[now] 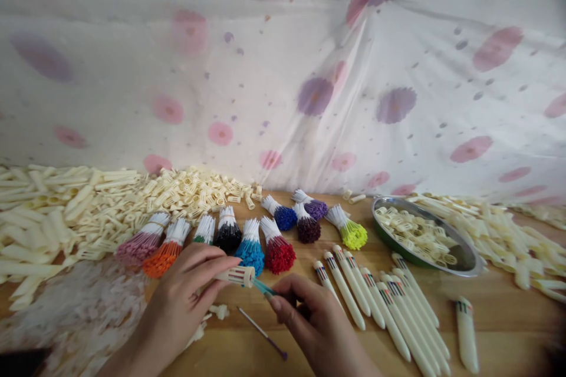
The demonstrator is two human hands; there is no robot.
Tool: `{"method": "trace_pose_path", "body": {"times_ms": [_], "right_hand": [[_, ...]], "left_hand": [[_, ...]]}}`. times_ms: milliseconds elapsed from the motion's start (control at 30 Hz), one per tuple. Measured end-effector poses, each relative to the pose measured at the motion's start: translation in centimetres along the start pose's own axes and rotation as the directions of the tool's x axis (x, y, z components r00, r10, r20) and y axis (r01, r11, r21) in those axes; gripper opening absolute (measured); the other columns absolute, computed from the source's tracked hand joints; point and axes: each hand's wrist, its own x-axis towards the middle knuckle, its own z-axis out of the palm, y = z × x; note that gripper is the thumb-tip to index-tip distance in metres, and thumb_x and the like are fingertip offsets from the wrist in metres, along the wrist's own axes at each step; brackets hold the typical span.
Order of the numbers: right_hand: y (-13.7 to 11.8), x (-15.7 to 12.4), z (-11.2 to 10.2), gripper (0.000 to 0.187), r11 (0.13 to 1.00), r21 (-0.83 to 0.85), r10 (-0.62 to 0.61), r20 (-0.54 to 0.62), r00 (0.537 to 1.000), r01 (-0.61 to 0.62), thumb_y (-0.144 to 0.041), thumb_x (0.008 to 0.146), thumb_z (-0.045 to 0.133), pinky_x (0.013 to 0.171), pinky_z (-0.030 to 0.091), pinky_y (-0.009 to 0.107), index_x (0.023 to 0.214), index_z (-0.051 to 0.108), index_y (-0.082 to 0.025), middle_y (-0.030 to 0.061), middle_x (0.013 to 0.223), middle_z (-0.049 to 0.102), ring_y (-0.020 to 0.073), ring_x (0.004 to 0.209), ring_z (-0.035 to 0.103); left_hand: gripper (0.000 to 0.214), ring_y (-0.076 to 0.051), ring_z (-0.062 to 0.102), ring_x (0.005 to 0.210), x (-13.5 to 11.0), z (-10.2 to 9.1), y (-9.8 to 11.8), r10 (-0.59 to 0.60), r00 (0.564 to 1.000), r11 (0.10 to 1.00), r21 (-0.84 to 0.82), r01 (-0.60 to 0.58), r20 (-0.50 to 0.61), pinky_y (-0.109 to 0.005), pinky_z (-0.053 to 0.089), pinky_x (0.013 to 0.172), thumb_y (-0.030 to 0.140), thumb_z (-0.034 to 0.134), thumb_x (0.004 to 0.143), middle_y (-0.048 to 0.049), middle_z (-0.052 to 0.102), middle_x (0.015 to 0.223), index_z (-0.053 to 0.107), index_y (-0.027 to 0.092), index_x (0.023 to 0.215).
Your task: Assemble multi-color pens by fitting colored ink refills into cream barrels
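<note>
— Closest to the camera, what shows?
— Two bare hands over a wooden table [508,318]. The person's left hand [177,300] comes in from the lower left, and the right hand [313,321] from the bottom middle.
— What are the fingers doing?
— The left fingers are pinched around a cream pen barrel [239,275], held level above the wood between the two hands. The right fingers are closed on a thin teal refill [264,289]. Its far end meets the barrel's open end, but whether it sits inside cannot be told.
— Anything lying beside them?
— A purple refill [263,333] lies loose on the table just below the hands, and a small cream part [219,310] sits near the left palm. A blurred white heap [75,312] fills the lower left corner.
— And to the right?
— A row of finished pens [380,306] lies side by side on a slant, with a single pen [466,333] apart from them, further right.
— Beyond the hands?
— Refill bundles [251,250] stand in an arc, from a pink bundle [139,244] at the left end to a yellow-green bundle [349,231] at the right. Just right of those, a metal bowl [464,254] holds cream parts.
— Farthest back?
— A left pile [110,200] and a right pile [499,235] of cream parts spread along the table's far edge. Behind them a flowered plastic sheet [283,82] rises.
</note>
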Motion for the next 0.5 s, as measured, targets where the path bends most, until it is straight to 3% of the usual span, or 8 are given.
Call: {"method": "trace_pose_path", "body": {"times_ms": [500], "right_hand": [[-0.08, 0.08, -0.04, 0.019, 0.997, -0.077, -0.019, -0.014, 1.0, 0.018, -0.025, 0.085, 0.049, 0.049, 0.029, 0.019, 0.07, 0.056, -0.016, -0.0034, 0.059, 0.048, 0.0085, 0.054, 0.039]], "left_hand": [[0.025, -0.015, 0.059, 0.084, 0.32, -0.13, 0.49, 0.039, 0.999, 0.999, 0.01, -0.039, 0.003, -0.023, 0.051, 0.072, 0.011, 0.048, 0.087, -0.004, 0.06, 0.09, 0.064, 0.02, 0.103]]}}
